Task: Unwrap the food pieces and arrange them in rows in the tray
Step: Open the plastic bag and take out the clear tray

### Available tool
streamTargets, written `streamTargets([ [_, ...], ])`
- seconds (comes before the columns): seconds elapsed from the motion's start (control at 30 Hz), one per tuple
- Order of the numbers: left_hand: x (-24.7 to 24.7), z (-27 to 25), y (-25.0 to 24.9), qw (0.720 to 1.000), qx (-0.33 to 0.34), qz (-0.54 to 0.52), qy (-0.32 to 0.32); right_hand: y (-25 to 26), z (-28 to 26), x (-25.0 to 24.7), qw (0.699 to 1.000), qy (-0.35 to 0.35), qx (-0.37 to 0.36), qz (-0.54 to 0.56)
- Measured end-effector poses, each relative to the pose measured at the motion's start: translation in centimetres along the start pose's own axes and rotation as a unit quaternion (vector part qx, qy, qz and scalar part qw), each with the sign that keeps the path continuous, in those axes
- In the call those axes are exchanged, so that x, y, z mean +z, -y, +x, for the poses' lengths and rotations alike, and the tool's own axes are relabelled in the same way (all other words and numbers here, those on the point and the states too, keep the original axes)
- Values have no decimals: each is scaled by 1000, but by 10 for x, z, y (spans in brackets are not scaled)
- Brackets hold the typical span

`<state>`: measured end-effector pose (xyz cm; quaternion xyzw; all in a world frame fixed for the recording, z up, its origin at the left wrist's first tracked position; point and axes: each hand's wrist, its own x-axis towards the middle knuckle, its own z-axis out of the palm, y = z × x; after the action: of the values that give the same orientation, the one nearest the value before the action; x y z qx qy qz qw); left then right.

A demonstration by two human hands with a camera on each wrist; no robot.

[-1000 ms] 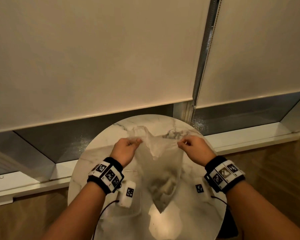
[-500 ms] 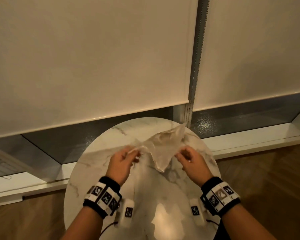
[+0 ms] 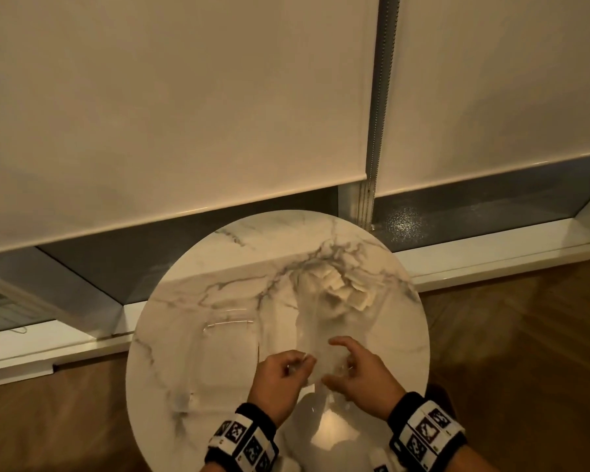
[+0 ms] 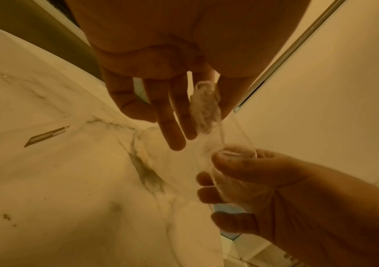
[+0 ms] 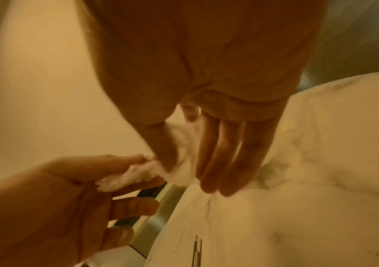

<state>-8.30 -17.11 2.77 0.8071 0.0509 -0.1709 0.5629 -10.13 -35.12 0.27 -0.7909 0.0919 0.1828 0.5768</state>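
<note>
A clear plastic bag lies along the round marble table. Pale food pieces bunch in its far end. My left hand pinches the bag's near end between thumb and forefinger; the twisted plastic shows in the left wrist view. My right hand, just to the right, curls its thumb and fingers round the same end. A clear tray sits on the table left of the bag, with nothing visible in it. In the right wrist view the left hand grips crumpled plastic.
The table stands against a low window sill with drawn roller blinds above. A bead chain hangs between the blinds. Wooden floor surrounds the table. A small label lies on the marble.
The bag was stretched in the air between my hands. Now it is down on the table, and both hands have come close together at its near end.
</note>
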Motion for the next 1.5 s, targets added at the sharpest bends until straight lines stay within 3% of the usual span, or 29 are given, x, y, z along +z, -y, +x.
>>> streamTargets([
  [0.13,-9,3,4,997,2,60,-43,-4,3,-11,997,-59,-6,40],
  [0.3,-23,7,9,971,64,181,-145,-13,8,-43,993,-70,-50,-85],
  [0.47,-24,11,-4,973,69,126,-181,-5,6,-72,991,-40,-75,-105],
  [0.63,-25,13,-24,976,98,50,-186,-8,5,-92,996,-42,-45,-64],
  [0.8,-22,16,-37,974,136,6,-183,-4,2,-94,964,-242,-48,-102],
  [0.93,-22,24,-44,971,157,-2,-183,38,-14,-78,897,-363,-233,-91],
  [1.0,-21,27,-47,970,165,-11,-180,58,-24,-67,879,-320,-340,-95],
  [1.07,-19,27,-51,970,170,-18,-174,69,-29,-50,890,-224,-379,-117],
  [1.13,-18,28,-54,970,172,-29,-168,62,-22,-30,918,-151,-322,-174],
  [1.23,-15,27,-60,971,164,-57,-162,36,-4,-5,944,-102,-208,-235],
  [1.37,-17,31,-66,974,148,-78,-153,22,9,4,939,-86,-221,-250],
  [1.5,-23,39,-68,972,148,-67,-167,17,6,1,947,107,-119,-277],
])
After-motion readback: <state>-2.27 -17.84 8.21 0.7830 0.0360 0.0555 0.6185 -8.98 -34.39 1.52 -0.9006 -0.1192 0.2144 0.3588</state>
